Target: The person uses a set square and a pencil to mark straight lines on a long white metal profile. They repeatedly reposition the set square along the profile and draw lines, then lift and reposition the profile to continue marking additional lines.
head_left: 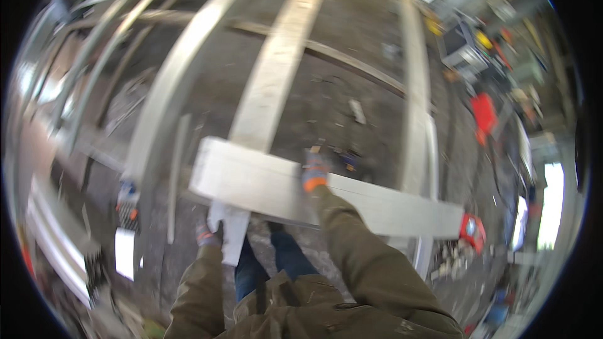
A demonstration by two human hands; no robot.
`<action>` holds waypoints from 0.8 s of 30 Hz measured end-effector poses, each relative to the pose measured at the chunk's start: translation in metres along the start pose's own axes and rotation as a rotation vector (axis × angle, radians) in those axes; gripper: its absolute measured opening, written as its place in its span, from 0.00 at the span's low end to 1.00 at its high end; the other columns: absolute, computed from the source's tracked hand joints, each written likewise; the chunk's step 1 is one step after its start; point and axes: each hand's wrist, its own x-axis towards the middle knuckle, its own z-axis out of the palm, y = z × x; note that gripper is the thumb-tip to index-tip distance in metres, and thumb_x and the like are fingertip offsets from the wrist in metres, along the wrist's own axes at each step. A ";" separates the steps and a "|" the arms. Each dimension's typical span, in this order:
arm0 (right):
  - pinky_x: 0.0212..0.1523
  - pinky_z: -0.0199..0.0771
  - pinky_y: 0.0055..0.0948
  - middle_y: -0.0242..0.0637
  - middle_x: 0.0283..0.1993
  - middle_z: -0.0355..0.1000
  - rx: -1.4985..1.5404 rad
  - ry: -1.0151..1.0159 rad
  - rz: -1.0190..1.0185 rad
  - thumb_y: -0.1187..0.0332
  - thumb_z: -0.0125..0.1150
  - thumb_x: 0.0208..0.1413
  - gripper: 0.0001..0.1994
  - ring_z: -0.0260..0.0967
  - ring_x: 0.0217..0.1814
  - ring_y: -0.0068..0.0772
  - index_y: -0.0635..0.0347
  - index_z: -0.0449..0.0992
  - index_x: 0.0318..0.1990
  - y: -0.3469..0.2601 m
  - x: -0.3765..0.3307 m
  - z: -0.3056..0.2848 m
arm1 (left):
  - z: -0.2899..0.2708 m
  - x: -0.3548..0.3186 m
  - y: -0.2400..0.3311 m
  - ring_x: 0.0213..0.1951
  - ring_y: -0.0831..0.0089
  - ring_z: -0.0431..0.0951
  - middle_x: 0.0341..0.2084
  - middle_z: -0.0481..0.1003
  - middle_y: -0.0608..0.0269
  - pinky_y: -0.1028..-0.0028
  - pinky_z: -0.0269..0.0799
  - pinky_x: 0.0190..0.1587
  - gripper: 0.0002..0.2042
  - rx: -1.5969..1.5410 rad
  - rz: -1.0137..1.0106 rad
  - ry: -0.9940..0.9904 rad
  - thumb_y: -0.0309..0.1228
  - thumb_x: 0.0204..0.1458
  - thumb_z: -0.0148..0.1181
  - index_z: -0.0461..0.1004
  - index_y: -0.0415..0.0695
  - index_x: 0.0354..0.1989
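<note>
A wide pale board (pixel 264 179) lies crosswise in front of me over long beams. My right hand (pixel 314 169), in a grey glove with an orange cuff, reaches over it and grips its far edge. A small tan tip shows beyond the fingers, too blurred to name. My left hand (pixel 208 236), also gloved, is low beside a pale notched piece (pixel 235 232) that comes out from under the board's near edge. Motion blur hides its fingers, and I cannot tell whether it touches that piece. A red object (pixel 472 233) sits at the board's right end.
A long beam (pixel 276 75) runs away from beneath the board, with more beams (pixel 182 63) to the left and another beam (pixel 414 88) to the right. A red item (pixel 483 116) and assorted gear lie at the right. Pale lengths (pixel 56 238) are stacked at the left.
</note>
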 end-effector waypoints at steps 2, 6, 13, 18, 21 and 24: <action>0.81 0.50 0.53 0.44 0.74 0.69 -0.055 0.003 0.053 0.73 0.58 0.60 0.31 0.59 0.80 0.51 0.46 0.68 0.73 -0.011 -0.010 0.002 | -0.019 0.032 0.015 0.67 0.42 0.70 0.64 0.71 0.38 0.53 0.66 0.70 0.39 0.073 -0.071 -0.063 0.37 0.53 0.73 0.63 0.46 0.75; 0.80 0.55 0.50 0.44 0.74 0.69 -0.184 0.101 -0.026 0.70 0.53 0.65 0.28 0.61 0.78 0.50 0.44 0.69 0.73 -0.031 -0.021 0.022 | -0.046 0.082 0.039 0.56 0.49 0.79 0.55 0.78 0.47 0.54 0.71 0.64 0.33 0.038 -0.030 -0.022 0.36 0.59 0.69 0.65 0.48 0.73; 0.64 0.68 0.51 0.50 0.51 0.76 0.151 0.274 0.056 0.72 0.55 0.61 0.14 0.70 0.59 0.59 0.58 0.81 0.52 -0.036 -0.037 0.030 | -0.079 0.172 -0.001 0.65 0.44 0.71 0.62 0.72 0.40 0.55 0.68 0.69 0.35 0.286 -0.002 0.084 0.43 0.60 0.67 0.65 0.40 0.72; 0.70 0.62 0.52 0.46 0.53 0.76 -0.085 0.348 -0.103 0.71 0.55 0.62 0.13 0.70 0.62 0.55 0.56 0.79 0.52 -0.035 -0.038 0.018 | -0.062 0.214 -0.020 0.59 0.43 0.76 0.56 0.77 0.41 0.53 0.74 0.60 0.26 0.268 0.184 0.121 0.37 0.61 0.66 0.71 0.49 0.67; 0.70 0.62 0.52 0.46 0.53 0.76 -0.020 0.380 -0.117 0.70 0.57 0.62 0.12 0.70 0.61 0.55 0.56 0.79 0.52 -0.037 -0.038 0.019 | -0.061 0.234 -0.032 0.53 0.48 0.81 0.48 0.82 0.48 0.54 0.77 0.55 0.23 0.081 0.021 -0.022 0.35 0.62 0.65 0.73 0.53 0.67; 0.69 0.63 0.50 0.44 0.54 0.76 -0.053 0.369 -0.110 0.70 0.58 0.62 0.12 0.69 0.61 0.55 0.55 0.79 0.52 -0.036 -0.038 0.021 | -0.060 0.242 -0.039 0.47 0.52 0.83 0.45 0.84 0.52 0.56 0.78 0.52 0.21 0.042 0.064 -0.065 0.33 0.63 0.64 0.75 0.55 0.65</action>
